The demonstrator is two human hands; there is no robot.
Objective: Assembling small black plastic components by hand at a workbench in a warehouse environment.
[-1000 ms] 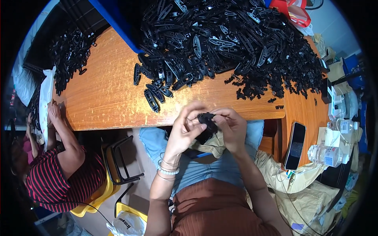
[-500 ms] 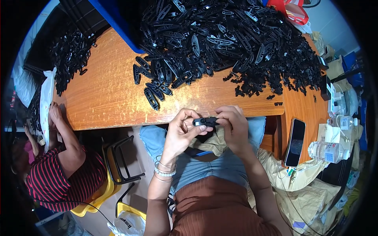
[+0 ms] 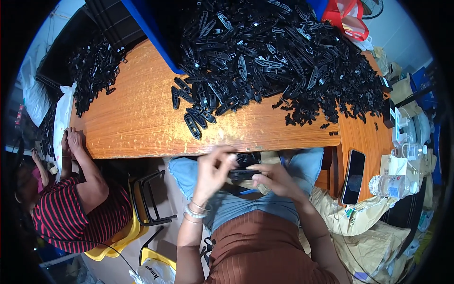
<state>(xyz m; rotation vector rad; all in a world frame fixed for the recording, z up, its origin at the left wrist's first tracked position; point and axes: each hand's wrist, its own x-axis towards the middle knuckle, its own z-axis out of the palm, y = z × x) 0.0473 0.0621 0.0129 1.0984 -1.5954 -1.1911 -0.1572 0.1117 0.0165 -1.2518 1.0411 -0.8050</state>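
Over my lap, just below the table's front edge, my right hand [image 3: 278, 181] pinches a long black plastic piece [image 3: 240, 175] between thumb and fingers. At the other end of that piece is my left hand [image 3: 213, 174], its fingers bent and smeared by motion, so their grip does not show. More black plastic [image 3: 249, 158] lies behind the piece, above my lap. On the table ahead, a large heap of oval black plastic frames [image 3: 243, 68] spreads out, with a few loose frames [image 3: 193, 126] nearest me.
Small black clips [image 3: 307, 111] lie right of the heap. A blue bin [image 3: 153, 35] stands at its left. On the right are a phone [image 3: 353, 177] and a plastic bottle [image 3: 393, 186]. At the left, another person [image 3: 80, 208] in a striped top sits at the table.
My hands have moved down a little, and the left has shifted off the black piece it was pinching. The view has tilted slightly, moving the table contents in the picture.
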